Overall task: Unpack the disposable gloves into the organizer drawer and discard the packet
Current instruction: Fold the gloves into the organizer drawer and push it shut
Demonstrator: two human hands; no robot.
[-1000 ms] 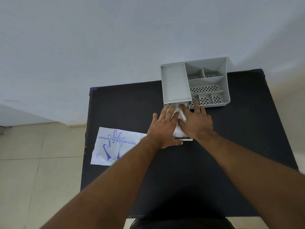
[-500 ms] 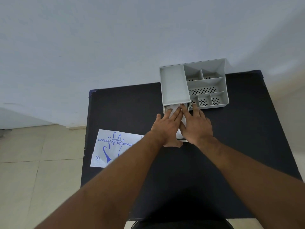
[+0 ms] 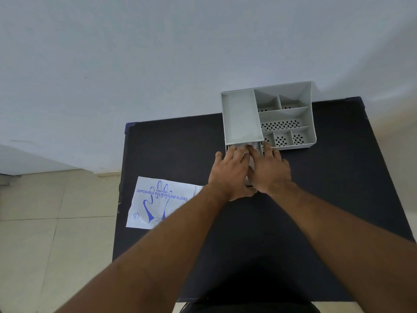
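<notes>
under both flat palms, the disposable gloves [image 3: 247, 147] are lying in the pulled-out organizer drawer [image 3: 244, 146], the left hand [image 3: 230, 175] and right hand [image 3: 269, 171] pressing open-fingered, gripping nothing, seemingly flattening them to fit, while the emptied packet [image 3: 158, 203] is waiting on the black table [image 3: 338, 188].

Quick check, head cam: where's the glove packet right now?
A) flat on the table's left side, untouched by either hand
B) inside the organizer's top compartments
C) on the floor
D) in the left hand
A: the glove packet lies flat on the black table, overhanging its left edge, while the left hand and right hand both press on the gloves at the organizer drawer.
</notes>
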